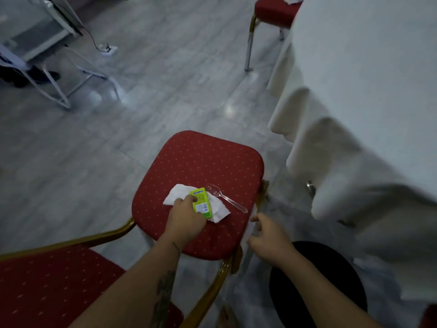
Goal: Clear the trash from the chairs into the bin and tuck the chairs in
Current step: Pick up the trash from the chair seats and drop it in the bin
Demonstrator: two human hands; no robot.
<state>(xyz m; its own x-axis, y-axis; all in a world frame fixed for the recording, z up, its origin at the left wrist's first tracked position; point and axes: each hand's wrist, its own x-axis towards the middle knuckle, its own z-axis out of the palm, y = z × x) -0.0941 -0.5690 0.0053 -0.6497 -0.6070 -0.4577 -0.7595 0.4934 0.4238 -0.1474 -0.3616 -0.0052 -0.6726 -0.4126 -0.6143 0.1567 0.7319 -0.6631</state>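
Observation:
A red padded chair seat (208,157) with a gold frame stands in front of me. On it lie a white crumpled napkin (175,192), a green-yellow Mentos box (201,200) on top of the napkin, and a clear plastic spoon (227,200) to the right. My left hand (185,217) rests on the box and napkin, fingers closing on the box's left side. My right hand (268,236) hovers off the seat's right edge, fingers apart and empty. A round black bin (331,268) sits on the floor below my right forearm.
A table with a white draped cloth (366,102) fills the right side. A second red chair (274,10) with something white on its seat stands at the top. Another red cushion (47,287) lies at the lower left. White metal frames (59,91) stand at the far left.

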